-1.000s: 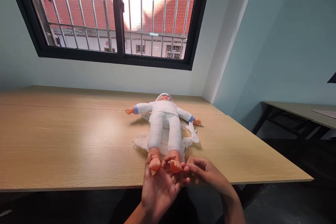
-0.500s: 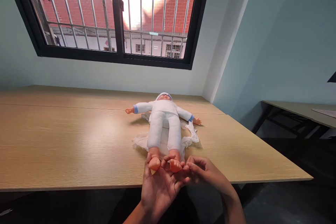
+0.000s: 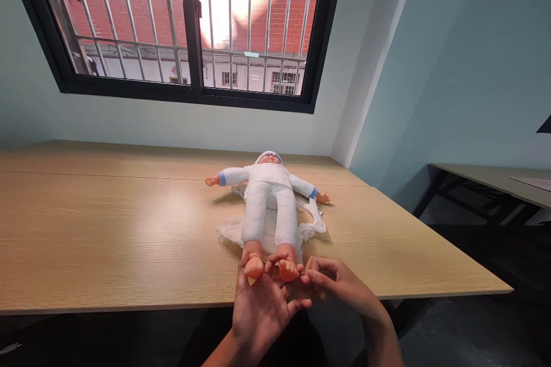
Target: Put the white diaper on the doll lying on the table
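Observation:
A doll [image 3: 270, 183] in a white suit with blue cuffs and a white cap lies on its back, arms spread, feet towards me. Crumpled white cloth [image 3: 232, 230] is partly under it and shows on both sides. My left hand [image 3: 260, 304] is palm up at the doll's feet, its thumb beside one ankle and fingers around and between the ankles. My right hand [image 3: 338, 281] is just right of the feet, its thumb and index finger pressed together close to my left fingertips. Anything in that pinch is too small to make out.
The wooden table [image 3: 107, 229] has its front edge just under my hands. Behind it is a wall with a barred, black-framed window [image 3: 196, 28]. Another table [image 3: 495, 180] stands at the right.
My left fingers have shifted slightly near the right hand's pinch. My right hand has barely moved, and the doll lies as before.

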A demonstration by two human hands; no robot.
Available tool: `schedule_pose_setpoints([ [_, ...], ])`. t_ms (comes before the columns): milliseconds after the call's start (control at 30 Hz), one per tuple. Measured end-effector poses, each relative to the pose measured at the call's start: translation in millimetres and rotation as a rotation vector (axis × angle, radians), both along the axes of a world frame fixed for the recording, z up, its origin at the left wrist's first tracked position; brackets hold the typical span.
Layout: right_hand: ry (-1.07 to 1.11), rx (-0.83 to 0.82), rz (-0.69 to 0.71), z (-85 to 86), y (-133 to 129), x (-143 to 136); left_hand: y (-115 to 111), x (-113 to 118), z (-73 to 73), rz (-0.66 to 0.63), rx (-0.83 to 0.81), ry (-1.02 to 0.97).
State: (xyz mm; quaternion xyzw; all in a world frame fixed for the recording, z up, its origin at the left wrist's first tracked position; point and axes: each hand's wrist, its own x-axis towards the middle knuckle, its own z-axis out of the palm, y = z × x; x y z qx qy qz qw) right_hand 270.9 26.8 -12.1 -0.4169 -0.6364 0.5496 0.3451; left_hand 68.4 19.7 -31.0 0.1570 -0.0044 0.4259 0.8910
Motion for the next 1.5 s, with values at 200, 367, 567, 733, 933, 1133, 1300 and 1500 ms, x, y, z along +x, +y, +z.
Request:
schedule_pose_setpoints([
  [200,0.029,0.015,0.016,-0.9,-0.4,0.7,0.8,-0.1,1.6,0.0,-0.012,0.009],
  [367,0.013,0.05,0.011,-1.3,0.0,1.4,0.9,0.6,1.3,-0.001,-0.026,-0.015],
  [567,0.003,0.045,0.009,-2.6,0.1,2.5,1.4,1.2,-1.2,-0.008,-0.027,-0.026],
  [733,0.014,0.044,0.012,-3.4,-0.1,3.5,1.6,0.7,-2.3,-0.01,-0.014,-0.019],
  [933,0.042,0.06,0.014,-3.2,-0.1,4.7,2.5,0.4,-1.1,-0.006,-0.016,-0.02],
  [1133,0.06,0.026,0.031,-4.5,-0.3,4.3,0.8,0.2,-0.4,-0.002,-0.009,-0.018],
  [1300,0.048,0.048,0.019,-3.1,-0.8,2.6,1.1,0.5,0.1,0.002,-0.006,-0.013],
  [1500,0.031,0.046,0.016,-2.8,-0.8,2.6,2.9,1.1,-1.6,-0.001,-0.01,-0.024],
])
